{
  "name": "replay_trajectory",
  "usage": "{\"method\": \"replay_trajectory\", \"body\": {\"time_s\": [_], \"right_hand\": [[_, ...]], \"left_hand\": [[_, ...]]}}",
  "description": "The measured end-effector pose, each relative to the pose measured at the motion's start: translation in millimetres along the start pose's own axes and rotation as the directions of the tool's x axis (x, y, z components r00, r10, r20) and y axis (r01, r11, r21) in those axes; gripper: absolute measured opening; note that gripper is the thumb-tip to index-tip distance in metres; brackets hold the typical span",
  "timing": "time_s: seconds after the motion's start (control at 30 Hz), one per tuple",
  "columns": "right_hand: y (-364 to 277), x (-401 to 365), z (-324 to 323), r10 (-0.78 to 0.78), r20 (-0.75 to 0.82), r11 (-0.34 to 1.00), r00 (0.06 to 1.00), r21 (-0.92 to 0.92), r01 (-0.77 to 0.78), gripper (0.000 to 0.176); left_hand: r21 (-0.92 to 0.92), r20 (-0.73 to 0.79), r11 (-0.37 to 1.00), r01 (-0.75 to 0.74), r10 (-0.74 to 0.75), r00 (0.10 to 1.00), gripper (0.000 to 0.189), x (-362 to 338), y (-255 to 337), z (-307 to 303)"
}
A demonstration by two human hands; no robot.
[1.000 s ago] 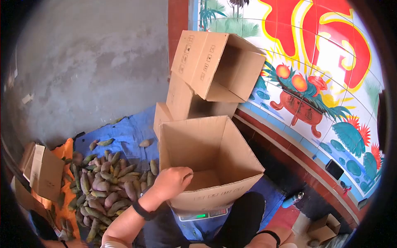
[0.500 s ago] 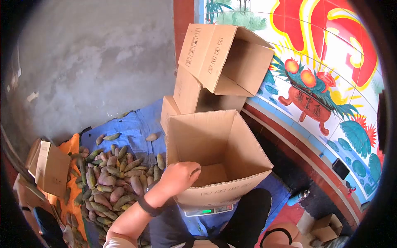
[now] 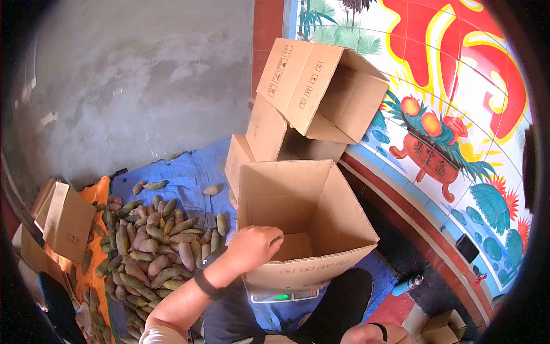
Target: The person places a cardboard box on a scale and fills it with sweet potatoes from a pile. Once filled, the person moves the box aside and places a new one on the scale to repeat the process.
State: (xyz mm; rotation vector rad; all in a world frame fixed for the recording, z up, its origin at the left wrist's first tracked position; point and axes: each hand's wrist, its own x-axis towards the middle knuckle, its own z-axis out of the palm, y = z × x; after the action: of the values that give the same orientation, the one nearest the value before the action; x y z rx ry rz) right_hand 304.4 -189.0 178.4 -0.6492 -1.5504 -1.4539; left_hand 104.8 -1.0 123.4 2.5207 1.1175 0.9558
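A tall open cardboard box (image 3: 312, 269) stands in front of me, between my knees, on a digital scale (image 3: 305, 295) with a lit green display. The part of its inside that I can see holds nothing. My left hand (image 3: 258, 247) is at the box's near left corner, fingers curled closed over the rim; my thumb is hidden. At the bottom edge, my right hand (image 3: 361, 334) is only partly in view, apart from the box and close to my knee. Its fingers are cut off by the frame.
Left of the box, a heap of sweet-potato-like tubers (image 3: 157, 252) covers a blue tarp (image 3: 192, 166). Behind stand stacked open cartons (image 3: 298, 80) against a painted tile wall (image 3: 418, 57). More cartons (image 3: 69, 223) lie far left. A phone (image 3: 467, 249) and a flask (image 3: 408, 285) are at right.
My view has shifted slightly. My right hand has moved left and shows more at the bottom edge. My left hand stays at the box's near left corner.
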Motion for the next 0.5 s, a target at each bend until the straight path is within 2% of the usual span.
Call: {"method": "replay_trajectory", "body": {"time_s": [0.03,0.07,0.1,0.13,0.23,0.3,0.33,0.37,0.43,0.47,0.5], "right_hand": [[3.2,-9.2,5.0,-0.023,0.006,0.903,1.0,0.43,0.018,0.044],[4.4,-19.5,10.8,-0.033,0.038,0.763,0.999,0.646,0.0,0.044],[3.9,-25.5,18.2,-0.028,0.114,0.644,0.993,0.762,-0.069,0.044],[4.2,-34.1,28.4,-0.031,0.202,0.586,0.979,0.797,-0.146,0.044],[4.1,-51.7,66.6,0.018,0.552,0.639,0.834,0.635,-0.434,0.05],[6.1,-67.0,89.2,0.077,0.715,0.727,0.695,0.437,-0.53,0.062],[5.0,-78.0,97.6,0.084,0.769,0.773,0.634,0.351,-0.528,0.06],[3.2,-90.0,103.2,0.078,0.767,0.774,0.637,0.357,-0.523,0.06],[-1.9,-106.8,107.2,0.082,0.779,0.816,0.622,0.306,-0.49,0.057],[-3.3,-105.9,107.9,0.112,0.743,0.82,0.66,0.306,-0.484,0.051],[-2.7,-106.0,109.1,0.111,0.745,0.819,0.658,0.306,-0.485,0.051]], "left_hand": [[-0.012,-0.011,1.0,-0.007,0.007,1.0,0.013,-0.1,-0.8,0.3],[-0.013,-0.017,1.0,-0.007,0.007,1.0,0.013,-0.1,-1.2,0.4],[-0.015,-0.058,0.999,-0.04,0.039,0.998,0.011,-0.2,-1.5,0.7],[-0.017,-0.099,0.997,-0.072,0.07,0.993,0.01,-0.6,-1.6,1.3],[-0.03,-0.11,0.996,-0.09,0.086,0.99,0.01,-0.3,-2.3,0.8],[-0.047,-0.156,0.993,-0.109,0.1,0.983,0.009,-0.1,-1.7,-1.2],[-0.061,-0.197,0.99,-0.13,0.116,0.974,0.009,-0.5,-1.7,-2.8],[-0.059,-0.203,0.99,-0.127,0.113,0.973,0.009,-1.4,-1.5,-5.2],[-0.128,-0.32,0.985,-0.113,0.067,0.945,0.01,-5.4,0.8,-9.9],[-0.13,-0.319,0.985,-0.11,0.064,0.946,0.01,-8.2,1.6,-13.0],[-0.133,-0.381,0.987,-0.095,0.038,0.924,0.011,-12.4,0.9,-17.5]]}}
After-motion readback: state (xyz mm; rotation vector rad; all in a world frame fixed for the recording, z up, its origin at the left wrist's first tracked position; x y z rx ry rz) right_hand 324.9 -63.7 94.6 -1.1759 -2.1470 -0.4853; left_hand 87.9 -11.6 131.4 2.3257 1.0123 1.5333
